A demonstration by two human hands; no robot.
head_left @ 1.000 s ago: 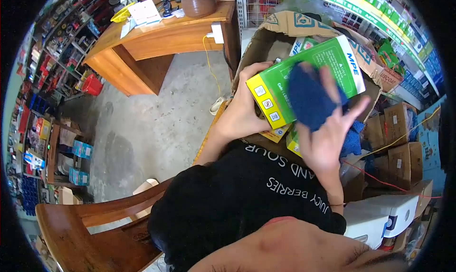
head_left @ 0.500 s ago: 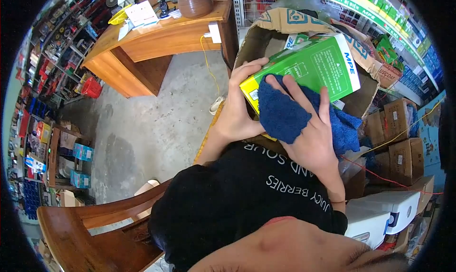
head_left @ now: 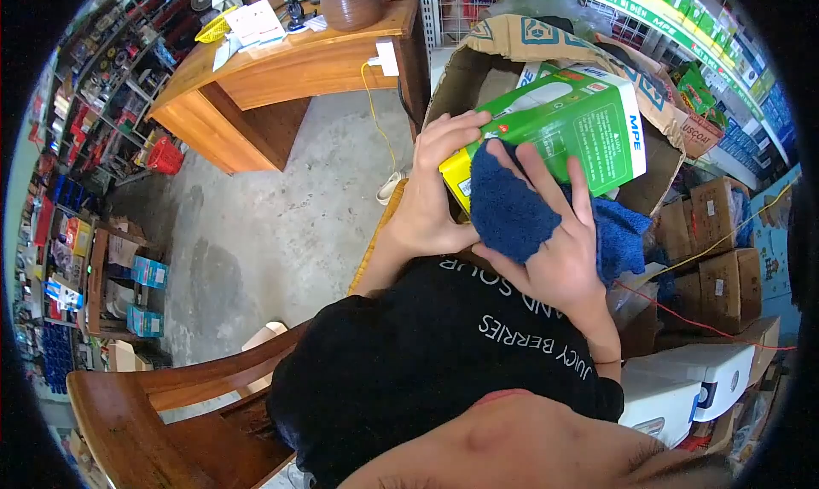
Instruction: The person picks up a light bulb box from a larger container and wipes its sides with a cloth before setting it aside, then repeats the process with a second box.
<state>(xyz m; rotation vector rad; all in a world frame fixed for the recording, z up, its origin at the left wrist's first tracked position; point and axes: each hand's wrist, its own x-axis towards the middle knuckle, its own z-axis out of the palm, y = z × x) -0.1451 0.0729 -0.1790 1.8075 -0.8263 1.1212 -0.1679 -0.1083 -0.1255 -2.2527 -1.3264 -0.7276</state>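
A green and yellow MPE bulb box [head_left: 597, 135] is tilted above an open carton, with a bulb picture on its upper face. My left hand [head_left: 433, 186] grips the box's yellow end, fingers over the top edge and thumb underneath. My right hand [head_left: 563, 254] holds a dark blue cloth [head_left: 512, 207] against the box's near side. Part of the cloth is tucked between the fingers and the rest hangs down on the right.
The cardboard carton [head_left: 456, 84] with more boxes inside stands in front of me. A wooden desk [head_left: 333, 66] with a brown pot [head_left: 351, 7] is at the back left. Brown boxes [head_left: 729, 284] are stacked at right, and a wooden chair [head_left: 171, 421] is at lower left.
The bulb box has turned in my left hand, bringing the face with the bulb picture into view. It has shifted slightly right. The cloth stays pressed to its side.
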